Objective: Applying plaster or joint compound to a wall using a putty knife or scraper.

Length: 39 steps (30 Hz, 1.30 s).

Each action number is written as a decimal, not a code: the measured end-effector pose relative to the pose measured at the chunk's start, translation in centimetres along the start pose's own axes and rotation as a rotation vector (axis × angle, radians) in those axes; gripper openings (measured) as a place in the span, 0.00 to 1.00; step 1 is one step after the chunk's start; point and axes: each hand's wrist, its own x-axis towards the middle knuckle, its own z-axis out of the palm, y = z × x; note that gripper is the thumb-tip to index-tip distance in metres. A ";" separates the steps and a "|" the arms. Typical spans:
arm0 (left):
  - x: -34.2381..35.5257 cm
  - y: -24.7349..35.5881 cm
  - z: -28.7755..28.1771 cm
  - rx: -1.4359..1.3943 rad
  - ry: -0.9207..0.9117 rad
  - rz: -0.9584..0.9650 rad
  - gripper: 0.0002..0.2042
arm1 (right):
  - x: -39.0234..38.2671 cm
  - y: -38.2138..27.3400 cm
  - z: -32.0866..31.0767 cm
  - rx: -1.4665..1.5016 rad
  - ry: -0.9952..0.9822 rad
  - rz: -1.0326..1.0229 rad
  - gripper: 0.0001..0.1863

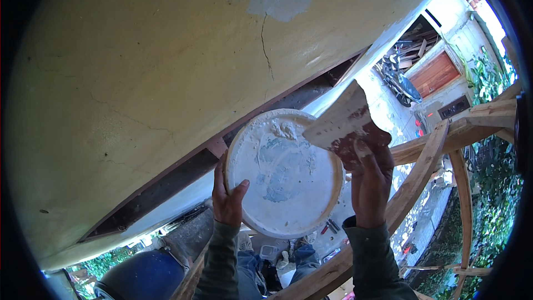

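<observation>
A round, pale shallow tray (286, 183) sits at the centre, its face smeared with white paste (283, 130) near the far edge and bluish patches in the middle. My left hand (227, 197) grips the tray's left rim, thumb over the edge. In my right hand (371, 180) is a wide scraper (338, 119) with a pale, stained blade, raised at the tray's upper right; whether the blade touches the rim, I cannot tell. My fingers are closed round its reddish handle end.
A yellow cracked wall (139, 78) fills the upper left. Wooden beams (423, 168) cross the right and bottom. Far below are my feet (305, 241), small tools (332, 225) and a blue drum (141, 272). A motorbike (400, 78), a wooden door (436, 75) and greenery (488, 200) lie beyond.
</observation>
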 end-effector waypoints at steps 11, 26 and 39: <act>5.5 0.3 -4.3 0.031 -0.229 -0.185 0.39 | 1.0 5.9 12.3 -0.601 0.251 -0.392 0.18; 6.2 -0.7 -8.4 0.067 -0.349 -0.156 0.40 | 2.4 11.1 20.6 -0.453 0.569 -0.469 0.20; 4.9 -2.2 -8.5 -0.016 -0.297 -0.203 0.37 | -4.1 8.5 20.9 -0.523 0.223 -0.423 0.25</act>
